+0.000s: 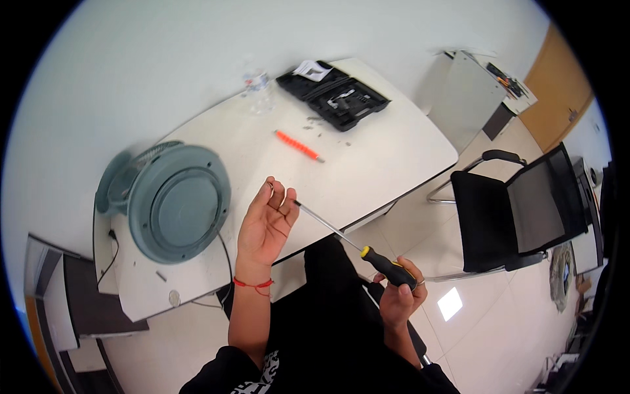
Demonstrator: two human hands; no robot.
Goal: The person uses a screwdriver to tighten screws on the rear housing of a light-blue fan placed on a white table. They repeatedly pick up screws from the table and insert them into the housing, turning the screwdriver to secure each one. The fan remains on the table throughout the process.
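Observation:
My right hand point(399, 299) is closed round the black and yellow handle of a screwdriver point(380, 262). Its thin metal shaft points up and left, and the dark tip comes close to the fingers of my left hand point(266, 226). Palm up, my left hand has its fingers bent inward; a tiny dark thing shows at the fingertips, too small to name. Left of it, a grey-green appliance point(190, 203) lies on its side on the white table point(367, 161), its round base facing me. A cord point(226, 253) runs down from it.
Toward the back lie an open black tool case point(348, 102), small loose pieces point(315, 125) and an orange rod with metal ends point(298, 146). A clear bottle point(259, 92) stands by the wall. A black mesh chair point(512, 210) is at the right, a dark cabinet point(92, 289) at the left.

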